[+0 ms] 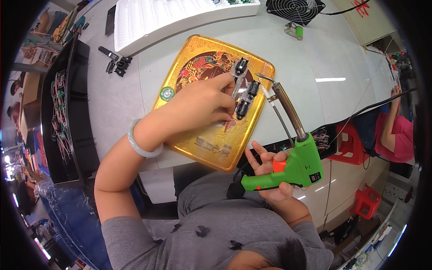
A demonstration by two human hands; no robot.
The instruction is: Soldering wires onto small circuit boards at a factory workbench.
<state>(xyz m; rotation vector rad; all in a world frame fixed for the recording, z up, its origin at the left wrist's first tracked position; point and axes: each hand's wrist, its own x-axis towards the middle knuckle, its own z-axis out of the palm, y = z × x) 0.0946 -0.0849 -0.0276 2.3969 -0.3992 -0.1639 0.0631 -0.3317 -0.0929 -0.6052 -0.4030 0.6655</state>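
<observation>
A gold tin lid [211,157] with a red and dark printed pattern lies on the table. On its right side is a clear plastic holder [240,91] carrying several small black parts [243,108]. My left hand [202,101] reaches over the lid, its curled fingers closed at the holder's left edge; the fingertips are partly hidden. A green soldering gun [307,162] is gripped in my right hand [272,173], with thumb and some fingers around the handle near its orange trigger. Its bent metal tip and thin feed tube point at the black parts, seemingly just short of them.
A white foam tray [171,27] stands at the back. Loose black parts [119,65] lie left of the lid. A black bin [74,112] of wired green boards is at the left. A fan [294,10] and a small green-ended metal piece [294,31] sit back right; a black cable [378,107] crosses the right.
</observation>
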